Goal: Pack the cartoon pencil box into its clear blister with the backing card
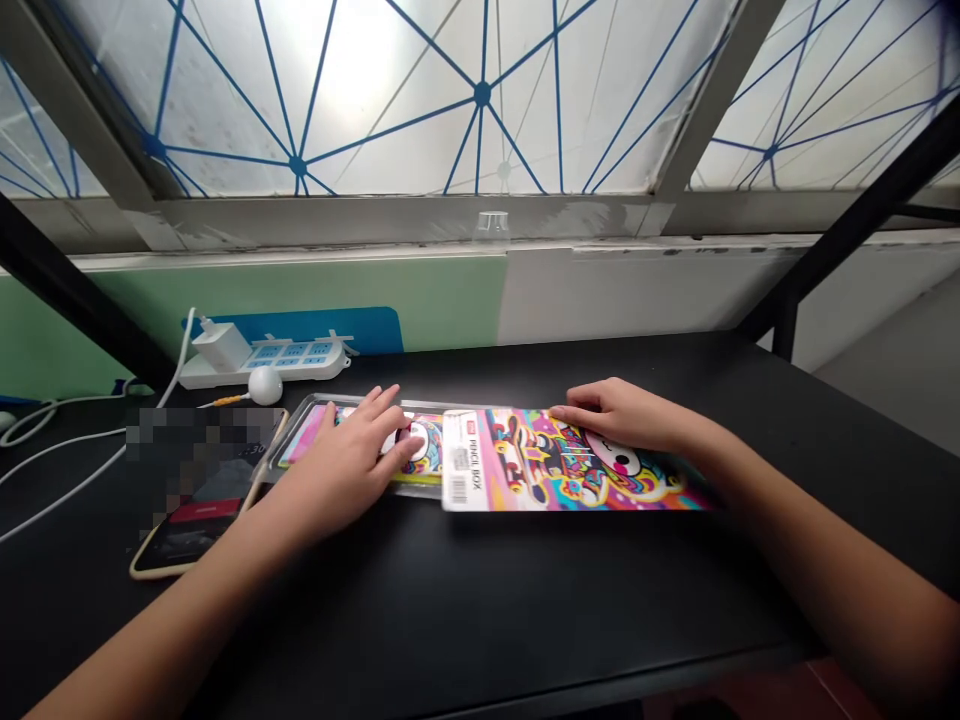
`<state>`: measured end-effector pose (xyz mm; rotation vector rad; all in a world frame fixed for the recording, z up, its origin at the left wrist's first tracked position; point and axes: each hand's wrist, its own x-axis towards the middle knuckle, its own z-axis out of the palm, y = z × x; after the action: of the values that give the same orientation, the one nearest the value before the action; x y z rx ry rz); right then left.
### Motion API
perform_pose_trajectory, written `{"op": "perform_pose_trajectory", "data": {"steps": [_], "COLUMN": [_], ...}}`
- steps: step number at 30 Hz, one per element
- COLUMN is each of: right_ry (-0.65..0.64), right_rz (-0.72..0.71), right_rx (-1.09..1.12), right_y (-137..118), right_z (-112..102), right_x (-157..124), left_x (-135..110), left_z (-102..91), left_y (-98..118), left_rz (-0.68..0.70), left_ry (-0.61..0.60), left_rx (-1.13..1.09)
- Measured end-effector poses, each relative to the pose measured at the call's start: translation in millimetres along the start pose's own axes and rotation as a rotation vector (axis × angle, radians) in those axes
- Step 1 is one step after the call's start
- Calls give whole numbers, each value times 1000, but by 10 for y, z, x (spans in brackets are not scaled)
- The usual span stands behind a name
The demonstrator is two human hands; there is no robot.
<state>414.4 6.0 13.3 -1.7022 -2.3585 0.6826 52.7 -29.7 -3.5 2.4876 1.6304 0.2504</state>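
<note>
A colourful pencil box (431, 448) with cartoon art lies in a clear plastic tray (405, 491) on the black desk. My left hand (362, 445) rests over it with fingers spread, covering its middle. To the right is a bright printed card (517, 460) with a white strip reading "PENCIL BOX" and a barcode. The card's left end overlaps the tray's right end. My right hand (619, 412) grips the card's far edge, thumb on the printed face and the other fingers curled. The fingertips behind the card are partly hidden.
A phone (214, 510) in a pale case lies left, partly behind my left forearm. Behind it stand a white power strip (300, 362) with a plugged adapter (222, 345), a small white round object (265, 385) and white cables (67, 500). Black frame bars (855, 225) flank the desk.
</note>
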Motion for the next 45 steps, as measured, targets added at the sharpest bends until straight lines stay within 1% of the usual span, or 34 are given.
{"op": "perform_pose_trajectory", "data": {"steps": [2, 4, 6, 9, 11, 13, 15, 18, 20, 22, 25, 28, 32, 38, 41, 45], "right_ry": [-93, -97, -23, 93, 111, 69, 9, -99, -136, -123, -100, -113, -82, -47, -6, 77], "right_rz": [45, 47, 5, -82, -98, -90, -85, -50, -7, 34, 63, 75, 91, 101, 90, 91], "right_rx": [-3, 18, 57, 138, 166, 169, 158, 139, 118, 115, 144, 175, 186, 200, 203, 147], "right_y": [149, 183, 109, -99, -217, -265, -231, -73, 36, 105, 127, 119, 148, 186, 127, -67], "right_z": [-56, -51, 12, 172, 272, 321, 303, 185, 102, 47, 14, -9, -66, -120, -68, 127], "right_x": [57, 77, 79, 77, 81, 85, 89, 94, 100, 108, 114, 107, 92, 76, 81, 99], "left_x": [-51, -77, -82, -77, -74, -74, -76, -79, -82, -83, -82, -76, -68, -63, -62, -49], "left_z": [42, 86, 118, 136, 138, 140, 144, 154, 160, 159, 126, 55, -35, -40, -5, 38], "left_y": [65, 105, 122, 125, 126, 127, 125, 118, 114, 114, 121, 110, 55, 28, 48, 90], "left_rz": [33, 56, 60, 55, 57, 62, 66, 73, 78, 77, 63, 54, 86, 91, 78, 58], "left_ry": [10, 27, 41, 54, 57, 62, 74, 88, 87, 74, 36, -24, -82, -64, -41, 9], "left_rx": [24, 30, 23, 46, 72, 84, 84, 88, 97, 107, 114, 114, 103, 88, 94, 84]}}
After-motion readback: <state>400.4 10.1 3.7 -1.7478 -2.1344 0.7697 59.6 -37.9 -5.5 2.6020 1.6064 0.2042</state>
